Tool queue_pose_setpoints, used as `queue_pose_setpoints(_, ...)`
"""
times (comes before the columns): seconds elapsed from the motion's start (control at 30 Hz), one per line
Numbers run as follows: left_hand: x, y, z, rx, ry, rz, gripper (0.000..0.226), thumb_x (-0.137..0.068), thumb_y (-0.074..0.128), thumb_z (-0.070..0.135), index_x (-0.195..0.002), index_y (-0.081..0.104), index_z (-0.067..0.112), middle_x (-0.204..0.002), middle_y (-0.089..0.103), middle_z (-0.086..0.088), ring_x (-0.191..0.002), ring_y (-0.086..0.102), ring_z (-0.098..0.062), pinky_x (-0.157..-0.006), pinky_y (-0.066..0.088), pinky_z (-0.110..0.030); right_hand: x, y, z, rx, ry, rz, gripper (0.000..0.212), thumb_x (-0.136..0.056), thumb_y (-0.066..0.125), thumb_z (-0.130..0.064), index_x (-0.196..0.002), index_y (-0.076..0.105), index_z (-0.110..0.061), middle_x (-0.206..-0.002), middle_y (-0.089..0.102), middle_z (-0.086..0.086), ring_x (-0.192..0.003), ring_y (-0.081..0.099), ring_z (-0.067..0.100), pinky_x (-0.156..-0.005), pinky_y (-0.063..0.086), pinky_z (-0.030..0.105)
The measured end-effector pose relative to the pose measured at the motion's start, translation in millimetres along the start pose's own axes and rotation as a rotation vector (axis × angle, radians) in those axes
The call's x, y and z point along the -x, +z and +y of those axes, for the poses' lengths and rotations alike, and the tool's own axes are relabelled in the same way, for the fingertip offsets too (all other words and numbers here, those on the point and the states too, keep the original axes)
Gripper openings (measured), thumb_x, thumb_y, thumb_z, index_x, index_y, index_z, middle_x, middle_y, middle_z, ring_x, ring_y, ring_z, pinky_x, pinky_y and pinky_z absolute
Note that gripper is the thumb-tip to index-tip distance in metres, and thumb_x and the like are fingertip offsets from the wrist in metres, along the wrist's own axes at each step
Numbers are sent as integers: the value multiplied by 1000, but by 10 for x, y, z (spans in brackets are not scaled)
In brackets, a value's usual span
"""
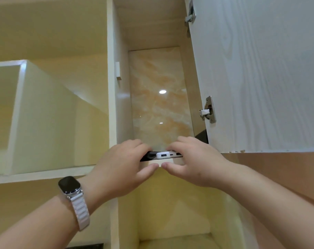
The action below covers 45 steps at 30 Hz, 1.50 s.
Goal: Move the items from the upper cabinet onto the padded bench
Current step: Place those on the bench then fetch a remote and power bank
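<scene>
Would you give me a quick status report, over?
Left hand curled over black item, right hand over white power bank, at shelf edge. Items not yet out. Cabinet door open, path clear.

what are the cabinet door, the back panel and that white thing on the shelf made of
Cabinet door: looks like wood board under a matt white laminate, with printed or embossed grain lines showing.
Back panel: glossy marble-look tile or sheet, with orange veining and a mirrored ceiling light.
White device: probably smooth matt plastic, going by its moulded rounded corners and port cut-outs.
</scene>
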State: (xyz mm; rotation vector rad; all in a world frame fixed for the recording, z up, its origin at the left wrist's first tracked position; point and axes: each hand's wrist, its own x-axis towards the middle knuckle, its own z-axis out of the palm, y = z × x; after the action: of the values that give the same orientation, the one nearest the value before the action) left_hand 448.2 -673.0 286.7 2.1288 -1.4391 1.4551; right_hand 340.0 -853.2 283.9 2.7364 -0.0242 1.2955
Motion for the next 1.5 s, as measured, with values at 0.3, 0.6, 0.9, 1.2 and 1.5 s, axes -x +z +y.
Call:
queue_pose_setpoints(0.3, 121, -125, -10, 67, -39, 186, 24, -80, 76, 32, -102, 73, 21, -85, 51, 8, -77, 49, -13, -63, 47, -30, 62, -29, -10, -22, -84, 266, 20, -84, 66, -45, -91, 60, -27, -86, 47, -11, -86, 46, 14, -57, 38, 27)
queue_pose_setpoints(0.6, 406, -274, -29, 41, -76, 173, 24, -75, 75, 10, -98, 73, 15, -79, 47, 2, -67, 45, -18, -55, 34, -22, 445, -5, 18, 79, -194, 608, 33, -86, 49, -33, -92, 68, -6, -79, 56, 6, -66, 53, 27, -40, 37, 28)
queue_pose_setpoints(0.9, 627, -130, 235, 157, -215, 249, 15, -84, 66, 16, -94, 60, 25, -72, 52, 12, -56, 49, -9, -45, 36, -24, 912, 37, 46, 166, 32, 578, 30, -64, 75, -1, -91, 63, -2, -78, 55, 11, -57, 50, 32, -39, 44, 35)
queue_pose_setpoints(1.2, 873, 171, 731, 486, -472, 292, 13, -88, 62, 23, -92, 54, 34, -62, 58, 6, -56, 56, -15, -53, 48, -38, 1370, 84, 55, -187, 337, 635, 21, -81, 67, -9, -99, 58, -15, -75, 59, 1, -62, 54, 29, -52, 45, 37)
queue_pose_setpoints(1.5, 1488, 572, 1148, 764, -545, 165, 17, -89, 61, 23, -92, 60, 40, -66, 61, 9, -55, 54, -13, -46, 39, -30, 2121, 488, -256, -690, 800, 540, 22, -79, 66, -17, -85, 50, -31, -82, 60, -9, -71, 57, 4, -52, 43, 18)
